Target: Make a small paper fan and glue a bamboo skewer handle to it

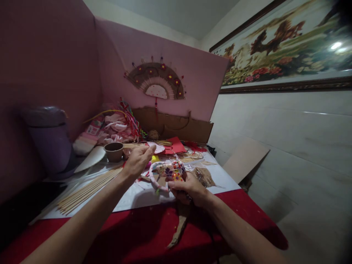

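Near edge: red cloth [247, 212], soft and matte, over the front of the worktop [228, 181]; smooth white sheet [129, 201] behind it. Brown strip [180, 227], rough-edged and bent, hangs below the right hand [192, 189]. Right fingers are closed round the floral piece [173, 170], thumb on the near side, the rest wrapped under and behind. It's pale with multicolour flowers, held just above the sheet. Long axis runs roughly left-right, left end pointing at the pink hoop [153, 179], right end in the grip. Hoop is round, wrapped in pale material, partly behind the piece. Left hand [140, 159] is up and left of the piece, well clear of it, fingertips pinched together; can't tell if they hold anything thin. Beside the right hand: clear packet [203, 177] with brown contents. Left: thin straight sticks [88, 190], fanned slightly. Further back: brown pot [114, 152], round and smooth, red paper [176, 145], rough twine ball [153, 135], crumpled pink fabric [115, 124]. Farthest: arched brown fan [156, 73] with red flowers, on a pink panel [198, 80].
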Motion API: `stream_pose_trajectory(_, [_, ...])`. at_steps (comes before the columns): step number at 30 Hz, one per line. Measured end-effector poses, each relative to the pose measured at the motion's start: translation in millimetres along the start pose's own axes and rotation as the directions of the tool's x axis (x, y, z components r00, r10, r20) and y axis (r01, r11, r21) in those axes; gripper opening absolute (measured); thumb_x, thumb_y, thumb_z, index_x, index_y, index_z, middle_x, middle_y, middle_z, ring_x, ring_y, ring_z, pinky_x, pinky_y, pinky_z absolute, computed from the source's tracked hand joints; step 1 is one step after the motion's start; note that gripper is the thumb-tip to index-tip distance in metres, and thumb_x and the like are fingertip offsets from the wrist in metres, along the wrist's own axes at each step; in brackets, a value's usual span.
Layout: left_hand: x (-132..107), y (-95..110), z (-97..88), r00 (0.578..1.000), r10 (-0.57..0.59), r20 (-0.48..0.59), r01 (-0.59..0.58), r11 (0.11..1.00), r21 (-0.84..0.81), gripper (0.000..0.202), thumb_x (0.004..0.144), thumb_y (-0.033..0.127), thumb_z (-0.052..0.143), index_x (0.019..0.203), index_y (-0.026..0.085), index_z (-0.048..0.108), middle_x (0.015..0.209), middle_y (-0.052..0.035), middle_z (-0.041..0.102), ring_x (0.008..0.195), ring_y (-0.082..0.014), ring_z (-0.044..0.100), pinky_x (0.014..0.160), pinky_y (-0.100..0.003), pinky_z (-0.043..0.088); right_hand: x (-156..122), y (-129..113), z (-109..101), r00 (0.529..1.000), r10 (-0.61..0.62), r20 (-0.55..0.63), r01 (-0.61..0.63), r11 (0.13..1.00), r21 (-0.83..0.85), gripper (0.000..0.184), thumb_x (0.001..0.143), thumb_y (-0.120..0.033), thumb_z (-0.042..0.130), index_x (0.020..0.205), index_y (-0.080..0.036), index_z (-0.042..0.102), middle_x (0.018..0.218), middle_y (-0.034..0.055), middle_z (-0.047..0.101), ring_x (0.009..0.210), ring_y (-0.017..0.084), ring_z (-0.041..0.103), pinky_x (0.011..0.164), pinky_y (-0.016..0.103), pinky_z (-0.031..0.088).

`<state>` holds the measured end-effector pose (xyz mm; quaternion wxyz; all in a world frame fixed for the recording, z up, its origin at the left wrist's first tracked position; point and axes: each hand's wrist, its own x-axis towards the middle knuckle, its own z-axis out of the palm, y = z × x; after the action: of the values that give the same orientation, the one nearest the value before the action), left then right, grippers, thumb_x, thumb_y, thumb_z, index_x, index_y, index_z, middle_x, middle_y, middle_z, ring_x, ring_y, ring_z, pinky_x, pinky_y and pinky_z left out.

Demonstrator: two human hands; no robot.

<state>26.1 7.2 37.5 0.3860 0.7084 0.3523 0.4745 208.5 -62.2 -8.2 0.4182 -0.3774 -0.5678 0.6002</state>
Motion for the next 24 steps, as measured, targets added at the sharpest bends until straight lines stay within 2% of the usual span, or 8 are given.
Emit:
stream_pose_trajectory(4, [-2.0, -0.9, 4.3, 0.988, -0.124, 0.095, 0.132, 0.988, -0.085, 0.033, 0.069, 0.044, 0.056, 0.058, 0.019, 0.037, 0.047, 0.007, 0.034, 0.042, -0.0057, 0.028, 0.042, -0.021, 0.019, -0.8, -1.4, -0.1, 1.0, 0.01, 0.006, -0.01, 1.0, 0.026, 0.021, 0.072, -0.03, 0.066, 0.073, -0.014, 0.053, 0.046, -0.0068, 0.047, 0.03, 0.003, 0.031, 0.026, 0.015, 0.024])
stream_pose_trajectory(8, [-2.5, -1.0, 4.9, 0.967, -0.235, 0.098, 0.25, 0.95, -0.185, 0.027, 0.064, 0.033, 0.058, 0.057, 0.019, 0.037, 0.045, 0.0081, 0.033, 0.038, -0.0041, 0.025, 0.041, -0.02, 0.016, -0.6, -2.1, 0.2, 0.998, -0.01, -0.063, 0.013, 0.999, 0.048, 0.026, 0.07, -0.034, 0.067, 0.066, -0.014, 0.051, 0.048, -0.0058, 0.047, 0.029, 0.002, 0.031, 0.025, 0.015, 0.022])
stream_pose_trajectory(10, [-2.7, -0.8, 3.1, 0.951, -0.281, 0.128, 0.297, 0.946, -0.13, 0.024, 0.062, 0.032, 0.058, 0.057, 0.018, 0.04, 0.043, 0.0074, 0.035, 0.037, -0.0039, 0.025, 0.04, -0.019, 0.015, 0.2, -2.4, -0.7, 0.99, -0.045, -0.131, 0.054, 0.996, 0.066, 0.028, 0.07, -0.035, 0.067, 0.062, -0.014, 0.05, 0.047, -0.006, 0.046, 0.029, 0.002, 0.029, 0.025, 0.015, 0.022])
stream_pose_trajectory(13, [-3.6, -1.8, -0.5, 0.9, -0.335, 0.279, 0.331, 0.942, 0.061, 0.017, 0.058, 0.029, 0.06, 0.059, 0.016, 0.051, 0.043, 0.0054, 0.042, 0.036, -0.0051, 0.029, 0.038, -0.019, 0.017, 1.7, -2.9, -3.1, 0.971, -0.081, -0.225, 0.11, 0.987, 0.119, 0.029, 0.07, -0.036, 0.067, 0.061, -0.014, 0.049, 0.048, -0.0063, 0.045, 0.031, 0.001, 0.028, 0.027, 0.015, 0.023])
stream_pose_trajectory(16, [-4.3, -6.0, -3.5, 0.836, -0.319, 0.446, 0.233, 0.943, 0.237, 0.008, 0.055, 0.022, 0.06, 0.059, 0.014, 0.059, 0.046, 0.0036, 0.049, 0.041, -0.0065, 0.035, 0.04, -0.019, 0.022, 2.6, -3.5, -5.3, 0.956, -0.063, -0.286, 0.112, 0.981, 0.159, 0.029, 0.069, -0.036, 0.067, 0.063, -0.014, 0.049, 0.052, -0.0055, 0.047, 0.034, 0.001, 0.029, 0.028, 0.014, 0.023])
stream_pose_trajectory(19, [-6.8, -10.3, -4.4, 0.781, -0.28, 0.559, 0.105, 0.94, 0.324, 0.006, 0.056, 0.019, 0.059, 0.057, 0.015, 0.063, 0.049, 0.0025, 0.054, 0.047, -0.0083, 0.041, 0.046, -0.02, 0.029, 2.6, -4.0, -5.6, 0.952, -0.037, -0.304, 0.091, 0.982, 0.164, 0.029, 0.068, -0.035, 0.069, 0.064, -0.014, 0.049, 0.052, -0.0053, 0.048, 0.034, 0.001, 0.029, 0.027, 0.014, 0.022])
stream_pose_trajectory(22, [-17.3, -8.5, -0.4, 0.74, -0.309, 0.597, -0.004, 0.886, 0.464, 0.003, 0.054, 0.017, 0.06, 0.054, 0.017, 0.063, 0.051, 0.0016, 0.056, 0.049, -0.0112, 0.045, 0.048, -0.022, 0.031, 2.4, -3.9, -5.1, 0.951, -0.035, -0.308, 0.089, 0.983, 0.163, 0.029, 0.067, -0.035, 0.069, 0.065, -0.015, 0.048, 0.051, -0.0056, 0.048, 0.033, 0.002, 0.03, 0.027, 0.014, 0.022])
stream_pose_trajectory(24, [-29.2, -3.8, 4.7, 0.735, -0.341, 0.587, -0.082, 0.814, 0.575, 0.005, 0.051, 0.015, 0.061, 0.047, 0.018, 0.058, 0.047, 0.0017, 0.053, 0.046, -0.0121, 0.042, 0.044, -0.023, 0.026, 2.6, -3.2, -5.4, 0.95, -0.052, -0.307, 0.105, 0.982, 0.159, 0.028, 0.069, -0.034, 0.068, 0.067, -0.015, 0.048, 0.052, -0.0053, 0.048, 0.034, 0.002, 0.03, 0.027, 0.014, 0.022])
